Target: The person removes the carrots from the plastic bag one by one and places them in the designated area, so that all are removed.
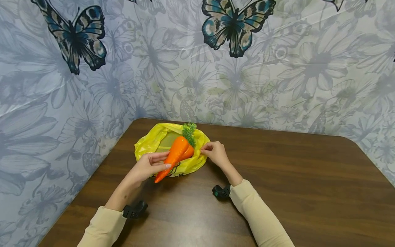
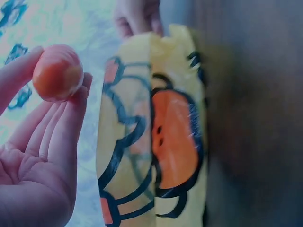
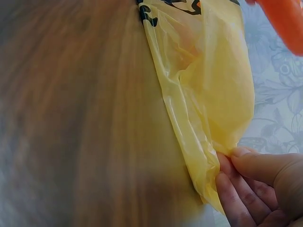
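Observation:
An orange carrot (image 1: 176, 156) slants over the opening of a yellow plastic bag (image 1: 145, 145), its narrow tip toward the person. My left hand (image 1: 149, 166) pinches it between thumb and fingers; the left wrist view shows the carrot's rounded tip (image 2: 57, 73) end-on. Behind it in the bag is a second orange piece (image 1: 188, 153), partly hidden, beside a green leafy top (image 1: 189, 133). Which piece the leaves belong to, I cannot tell. On the bag's right side, my right hand (image 1: 217, 153) pinches the rim, thumb against fingers on the yellow plastic (image 3: 222, 94).
The bag lies near the far left corner of a brown wooden table (image 1: 293, 178). A wall covering (image 1: 191, 75) with flowers and butterflies rises behind and to the left. Dark wrist devices sit on the left wrist (image 1: 134, 210) and right wrist (image 1: 221, 191).

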The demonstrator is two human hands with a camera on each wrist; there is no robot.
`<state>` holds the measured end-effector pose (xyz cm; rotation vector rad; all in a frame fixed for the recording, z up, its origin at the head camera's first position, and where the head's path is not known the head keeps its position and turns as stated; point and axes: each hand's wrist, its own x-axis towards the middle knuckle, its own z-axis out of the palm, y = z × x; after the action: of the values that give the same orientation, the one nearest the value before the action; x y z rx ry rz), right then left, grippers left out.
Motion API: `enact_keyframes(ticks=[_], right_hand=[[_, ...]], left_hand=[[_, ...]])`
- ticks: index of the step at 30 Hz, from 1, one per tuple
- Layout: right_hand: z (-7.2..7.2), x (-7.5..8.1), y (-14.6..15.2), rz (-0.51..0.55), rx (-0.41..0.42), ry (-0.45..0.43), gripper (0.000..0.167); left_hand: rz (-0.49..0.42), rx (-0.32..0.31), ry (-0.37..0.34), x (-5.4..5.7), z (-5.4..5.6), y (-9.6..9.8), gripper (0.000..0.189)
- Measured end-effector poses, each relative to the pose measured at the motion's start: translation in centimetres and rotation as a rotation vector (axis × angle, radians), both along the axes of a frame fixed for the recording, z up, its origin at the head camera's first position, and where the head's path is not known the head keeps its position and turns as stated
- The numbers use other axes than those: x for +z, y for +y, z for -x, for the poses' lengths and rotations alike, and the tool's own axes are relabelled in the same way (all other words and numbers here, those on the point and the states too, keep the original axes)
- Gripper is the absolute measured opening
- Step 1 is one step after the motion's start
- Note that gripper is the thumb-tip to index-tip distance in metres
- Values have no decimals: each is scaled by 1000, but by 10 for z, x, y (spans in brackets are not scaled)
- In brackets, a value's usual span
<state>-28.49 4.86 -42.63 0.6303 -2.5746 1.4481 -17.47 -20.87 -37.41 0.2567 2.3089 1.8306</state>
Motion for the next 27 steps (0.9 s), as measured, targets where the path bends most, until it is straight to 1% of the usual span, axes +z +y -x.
enact_keyframes(ticks=[1,3,6,8,10,15,22,24,27], right_hand=[[0,0,0,5,2,1,5],[0,1,1,11,5,-1,6],[0,0,2,-1,1,3,8],[1,0,2,-13,-12,13,9],[1,-1,3,-25,-26,22,10],[2,-2,3,-23,-5,3,1],[5,-2,5,30,52,-42,6],[5,-3,5,33,60,-47,7],[6,-3,4,33,60,-50,6]], left_hand=[[3,-23,0,-1,-3,1,56],[43,-69,25,-5,-8,3,56],[115,-120,68,-11,-15,7,53],[166,-141,89,-16,-19,10,53],[187,-159,84,-20,-21,12,52],[240,-205,71,-27,-25,14,50],[313,-263,95,-30,-26,13,49],[323,-268,101,-31,-26,13,49],[336,-259,115,-33,-25,14,48]])
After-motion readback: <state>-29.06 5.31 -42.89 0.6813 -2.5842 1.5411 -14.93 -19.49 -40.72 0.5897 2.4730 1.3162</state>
